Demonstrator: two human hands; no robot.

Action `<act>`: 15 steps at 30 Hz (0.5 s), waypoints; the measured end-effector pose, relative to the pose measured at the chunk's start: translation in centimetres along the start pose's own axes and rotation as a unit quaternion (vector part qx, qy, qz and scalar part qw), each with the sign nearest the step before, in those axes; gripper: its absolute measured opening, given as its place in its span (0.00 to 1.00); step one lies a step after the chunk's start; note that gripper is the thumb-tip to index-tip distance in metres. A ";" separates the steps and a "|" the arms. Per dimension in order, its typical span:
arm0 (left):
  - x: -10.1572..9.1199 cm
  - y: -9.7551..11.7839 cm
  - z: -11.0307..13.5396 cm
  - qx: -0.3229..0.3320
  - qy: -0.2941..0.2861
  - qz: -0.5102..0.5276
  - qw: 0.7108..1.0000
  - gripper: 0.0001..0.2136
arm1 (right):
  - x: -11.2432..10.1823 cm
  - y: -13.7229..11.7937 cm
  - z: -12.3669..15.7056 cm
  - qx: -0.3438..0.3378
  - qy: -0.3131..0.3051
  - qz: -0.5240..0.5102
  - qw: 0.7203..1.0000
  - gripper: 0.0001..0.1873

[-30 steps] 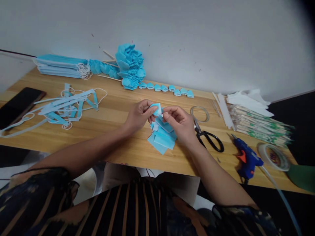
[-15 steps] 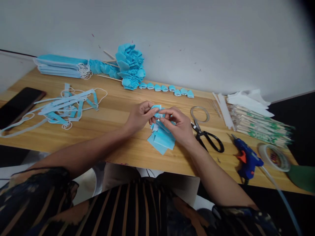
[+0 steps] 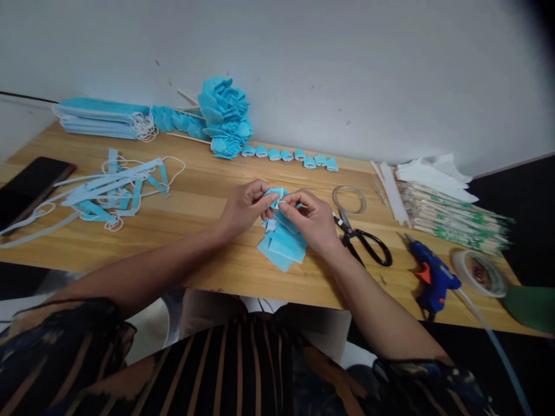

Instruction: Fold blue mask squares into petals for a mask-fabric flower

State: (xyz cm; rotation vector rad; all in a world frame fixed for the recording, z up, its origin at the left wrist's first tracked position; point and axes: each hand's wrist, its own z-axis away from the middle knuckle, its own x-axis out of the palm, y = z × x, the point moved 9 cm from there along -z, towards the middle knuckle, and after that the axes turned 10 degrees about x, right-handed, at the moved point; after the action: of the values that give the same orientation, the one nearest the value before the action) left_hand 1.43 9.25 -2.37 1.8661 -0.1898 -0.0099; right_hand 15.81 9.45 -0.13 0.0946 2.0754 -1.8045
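Between my two hands, over the table's middle, is a small folded piece of blue mask fabric (image 3: 274,193) with white edges. My left hand (image 3: 248,207) is closed, pinching it between thumb and fingers. My right hand (image 3: 313,218) also pinches its near right edge, the fingertips of both hands almost meeting. Under them lie loose blue fabric pieces (image 3: 284,245), overlapping on the wood. Black-handled scissors (image 3: 355,234) lie just right of my right hand, their blades partly under a ring of wire or clear tape (image 3: 349,200).
Blue fabric flowers (image 3: 225,115) on sticks and a row of folded petals (image 3: 286,155) line the back. Stacked masks (image 3: 104,118), cut strips (image 3: 117,190) and a phone (image 3: 32,188) lie left. Right are bundled sticks (image 3: 455,219), a blue glue gun (image 3: 433,277) and a tape roll (image 3: 479,273).
The blue piece is folded over further between my fingers, and my right fingertips have shifted slightly up along its edge. The whole view has moved a little.
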 end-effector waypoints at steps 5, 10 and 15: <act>0.2 -0.1 0.0 0.006 -0.005 -0.010 1.000 0.18 | 0.0 0.1 0.0 -0.002 0.008 0.007 1.000 0.07; 0.2 -0.1 0.1 0.006 -0.005 -0.011 1.000 0.17 | 0.0 0.1 0.0 0.003 0.010 0.010 1.000 0.07; 0.3 0.0 0.2 0.003 -0.013 -0.015 1.000 0.13 | 0.0 0.0 0.0 0.004 0.012 0.006 1.000 0.07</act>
State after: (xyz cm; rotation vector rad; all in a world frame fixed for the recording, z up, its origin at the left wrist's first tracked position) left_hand 1.69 9.04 -2.45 1.8747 -0.1806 -0.0541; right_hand 15.83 9.47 -0.13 0.1323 2.0798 -1.8134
